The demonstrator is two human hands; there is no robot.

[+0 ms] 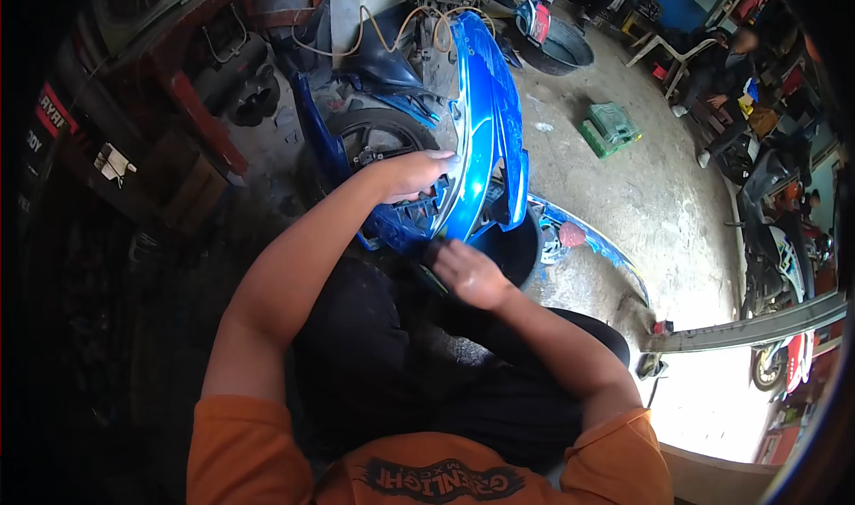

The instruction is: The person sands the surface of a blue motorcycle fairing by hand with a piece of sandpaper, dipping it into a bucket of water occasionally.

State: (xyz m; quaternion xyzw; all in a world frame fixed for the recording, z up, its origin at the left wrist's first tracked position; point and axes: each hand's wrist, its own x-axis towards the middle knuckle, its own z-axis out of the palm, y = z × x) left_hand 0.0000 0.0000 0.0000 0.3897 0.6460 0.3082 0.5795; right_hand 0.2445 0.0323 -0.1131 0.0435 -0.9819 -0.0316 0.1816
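Observation:
A glossy blue motorcycle fairing panel (pixel 481 122) stands tilted up in front of me, over a black tub (pixel 521 247). My left hand (pixel 414 177) grips the panel's left edge, thumb on top and fingers curled underneath among black plastic brackets. Against the panel's lower end, my right hand (pixel 470 275) is closed, its fingers bent over the surface. Something dark shows by those fingertips, too shadowed to name. Another long blue trim piece (pixel 592 229) lies on the floor to the right of the tub.
Behind the panel lies a black wheel (pixel 383 135) among other bodywork parts. A green crate (pixel 610 129) and a black basin (pixel 557 51) sit on the concrete floor. A seated person (pixel 726 86) is at the far right, near a parked motorcycle (pixel 775 256). Red metal framing (pixel 200 113) stands left.

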